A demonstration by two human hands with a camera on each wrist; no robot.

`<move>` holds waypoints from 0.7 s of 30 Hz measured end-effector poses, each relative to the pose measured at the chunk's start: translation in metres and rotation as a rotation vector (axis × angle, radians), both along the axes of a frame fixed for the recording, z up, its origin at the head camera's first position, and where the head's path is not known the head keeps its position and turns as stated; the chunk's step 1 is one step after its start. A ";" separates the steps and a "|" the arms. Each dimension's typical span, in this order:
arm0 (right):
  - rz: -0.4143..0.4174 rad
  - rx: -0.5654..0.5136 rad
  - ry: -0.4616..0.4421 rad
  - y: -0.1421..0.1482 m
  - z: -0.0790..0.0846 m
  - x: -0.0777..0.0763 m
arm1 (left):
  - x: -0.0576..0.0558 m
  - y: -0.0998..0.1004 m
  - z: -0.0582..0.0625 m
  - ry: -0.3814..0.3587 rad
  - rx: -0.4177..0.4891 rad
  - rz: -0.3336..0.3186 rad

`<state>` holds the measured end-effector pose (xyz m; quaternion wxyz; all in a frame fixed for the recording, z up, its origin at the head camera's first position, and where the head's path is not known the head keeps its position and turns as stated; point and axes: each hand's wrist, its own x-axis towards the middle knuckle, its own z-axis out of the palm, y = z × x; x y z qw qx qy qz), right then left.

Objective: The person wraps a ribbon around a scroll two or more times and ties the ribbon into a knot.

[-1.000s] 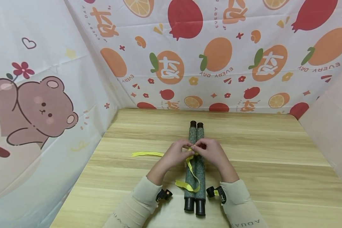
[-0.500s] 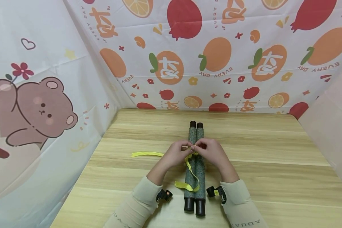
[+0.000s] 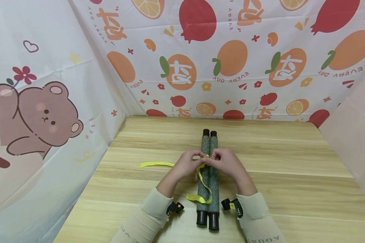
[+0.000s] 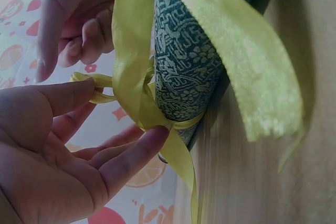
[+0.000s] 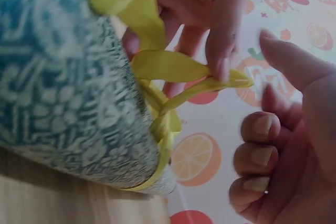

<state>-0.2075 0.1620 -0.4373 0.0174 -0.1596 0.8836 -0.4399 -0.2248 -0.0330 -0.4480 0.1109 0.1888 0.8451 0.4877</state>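
Observation:
A rolled-up scroll [image 3: 214,184] in green patterned brocade, its two rollers side by side with dark end knobs [image 3: 214,221], lies lengthwise on the table. Yellow ribbon [image 5: 170,66] goes round it and is gathered in a loop at the middle. My left hand [image 3: 187,164] pinches this ribbon loop [image 4: 81,78] between thumb and finger; another of its fingertips touches the ribbon beside the scroll [image 4: 186,61]. Close by on the right, my right hand [image 3: 228,162] has its thumb stretched out and its other fingers loosely curled, with nothing between them in the right wrist view.
One ribbon tail [image 3: 156,164] stretches left across the wooden table [image 3: 292,189]; another tail [image 3: 197,198] curls over the near part of the rollers. A fruit-print cloth [image 3: 231,84] hangs behind the table, and a bear-print cloth [image 3: 48,114] hangs at the left.
My right hand has drawn slightly right and let go of the ribbon, its fingertips parting from the left hand's. The left hand has hardly moved; the scroll stays put.

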 end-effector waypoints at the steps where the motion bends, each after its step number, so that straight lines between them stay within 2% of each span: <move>1: 0.046 0.019 -0.019 0.000 0.000 0.000 | 0.000 0.000 0.000 0.000 -0.006 -0.001; 6: 0.298 0.102 -0.163 -0.003 0.001 0.003 | 0.000 -0.001 0.000 -0.026 0.004 -0.014; 9: 0.383 0.113 -0.216 -0.006 0.002 0.005 | 0.000 -0.001 0.001 -0.036 0.022 -0.023; 13: 0.422 0.133 -0.241 -0.010 0.000 0.007 | 0.000 -0.001 0.001 -0.025 0.024 -0.034; 17: 0.417 0.157 -0.254 -0.013 0.000 0.008 | 0.000 -0.001 0.001 -0.026 0.021 -0.036; 21: 0.423 0.138 -0.255 -0.011 0.001 0.008 | 0.000 -0.001 0.001 -0.035 0.027 -0.035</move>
